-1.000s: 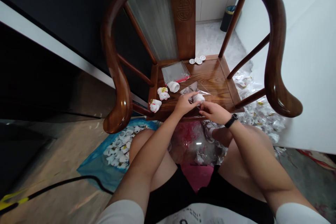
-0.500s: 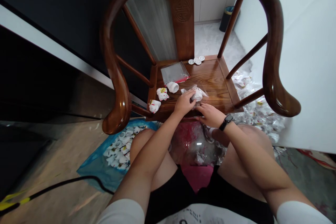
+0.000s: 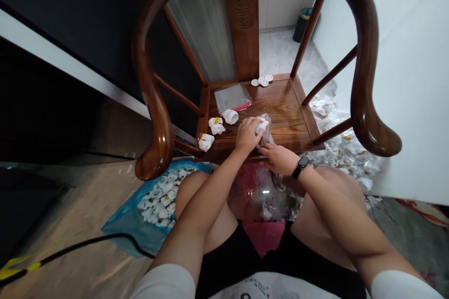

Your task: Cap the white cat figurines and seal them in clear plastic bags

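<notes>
Cupping a white ceramic cat figurine [image 3: 261, 126] inside a clear plastic bag [image 3: 267, 136], the left hand [image 3: 247, 135] closes over it from above, fingers curled around its near side, just forward of the middle of the wooden chair seat [image 3: 284, 107]. The bag's loose film stands up around the figurine and hangs toward the seat's front edge. The right hand [image 3: 278, 159], with a black wristwatch [image 3: 300, 167] on its wrist, lies lower and flatter along that front edge, its fingertips reaching the bottom of the bag just beside the left hand. Whether those fingers pinch the film or only rest against it, I cannot tell.

Left of the hands on the chair seat stand a white cat figurine with gold and red markings [image 3: 216, 125], a second one nearer the front corner [image 3: 206, 141], and a white hollow ceramic piece [image 3: 230, 116]. Behind these lies a flat plastic bag with a red strip [image 3: 233, 98], and at the back edge sit small white discs [image 3: 261, 81].

Below the chair seat, on its left, a blue bag [image 3: 119, 229] holds many white figurines [image 3: 157, 201]. To its right, a heap of bagged figurines [image 3: 345, 154] spreads across the floor. A crumpled clear bag with red on it [image 3: 256, 191] lies directly below the front edge, between the knees.
</notes>
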`<state>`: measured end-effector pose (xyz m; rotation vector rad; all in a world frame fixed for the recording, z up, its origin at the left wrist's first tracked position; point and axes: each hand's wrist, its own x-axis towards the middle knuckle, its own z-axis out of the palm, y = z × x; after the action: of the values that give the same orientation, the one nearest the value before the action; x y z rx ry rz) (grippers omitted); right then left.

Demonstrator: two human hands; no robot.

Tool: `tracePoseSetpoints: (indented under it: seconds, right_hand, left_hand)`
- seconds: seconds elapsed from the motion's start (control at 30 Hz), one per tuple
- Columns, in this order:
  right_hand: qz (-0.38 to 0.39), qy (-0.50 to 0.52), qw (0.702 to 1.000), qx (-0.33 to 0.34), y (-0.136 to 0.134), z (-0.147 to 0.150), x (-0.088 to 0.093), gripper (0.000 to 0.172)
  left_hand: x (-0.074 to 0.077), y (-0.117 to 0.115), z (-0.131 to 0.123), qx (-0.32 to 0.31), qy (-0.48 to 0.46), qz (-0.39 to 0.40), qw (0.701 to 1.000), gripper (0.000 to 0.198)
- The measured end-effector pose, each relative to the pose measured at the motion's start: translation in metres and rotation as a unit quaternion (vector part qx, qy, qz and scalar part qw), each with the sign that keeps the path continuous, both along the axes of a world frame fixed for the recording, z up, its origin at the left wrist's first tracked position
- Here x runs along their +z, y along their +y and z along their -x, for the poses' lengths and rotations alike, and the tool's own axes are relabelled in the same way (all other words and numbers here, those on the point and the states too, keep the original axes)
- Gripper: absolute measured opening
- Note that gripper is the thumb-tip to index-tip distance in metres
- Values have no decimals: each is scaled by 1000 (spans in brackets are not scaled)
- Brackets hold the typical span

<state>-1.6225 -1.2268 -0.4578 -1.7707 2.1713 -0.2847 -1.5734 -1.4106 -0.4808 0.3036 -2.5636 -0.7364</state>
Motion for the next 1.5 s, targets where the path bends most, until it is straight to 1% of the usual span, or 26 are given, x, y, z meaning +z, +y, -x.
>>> tracePoseSetpoints:
  seconds: [0.07,0.13,0.27,0.33,0.4,0.43,0.53,0.63,0.73,0.8,0.87,0.93,1.07,1.3,1.4,1.5]
  right_hand:
    - [-1,-2,1000,12,-1,-2,-1,31]
    - [8,-6,1000,19,-1,-4,-2,28]
    - [55,-12,998,6,-2,-3,-3,24]
    - [81,-19,997,0,-4,-2,-2,20]
    - [95,-29,995,-4,-7,0,-2,16]
    - [95,-34,995,-7,-8,1,-2,17]
    - [64,-47,997,-25,-12,3,-2,29]
    - [37,-54,996,-52,-12,5,-3,37]
    - [38,-39,996,-63,-12,8,-9,36]
    - [41,-15,997,-57,-14,9,-14,30]
    - [50,9,998,-42,-18,8,-18,25]
    - [61,19,998,-28,-25,4,-21,23]
    - [71,-3,997,-29,-39,-5,-25,22]
    - [104,-35,993,-50,-50,-9,-37,9]
    - [111,-41,992,-49,-49,-7,-39,8]
    - [104,-22,994,-33,-49,-7,-40,12]
  left_hand:
    - [2,2,2,17,-3,8,1000,31]
    - [3,2,3,16,-4,15,1000,39]
    - [0,0,3,-9,-10,14,1000,67]
    - [-3,-1,3,-23,-10,-1,1000,74]
    - [-4,-4,3,-34,-11,-10,999,77]
    - [-4,-5,3,-37,-11,-11,999,78]
    - [-4,-12,2,-54,-11,-7,998,82]
    - [-4,-25,-3,-98,-37,-3,994,92]
    - [-8,-42,-13,-150,-94,-5,984,105]
    - [-12,-50,-20,-165,-130,-7,978,111]
    - [-15,-56,-27,-164,-153,-9,975,113]
    - [-17,-58,-33,-160,-162,-14,974,113]
    - [-17,-58,-39,-159,-168,-24,973,112]
    - [-20,-59,-37,-154,-168,-30,973,115]
    - [-23,-60,-35,-150,-169,-29,974,114]
    - [-24,-60,-34,-149,-167,-33,974,114]
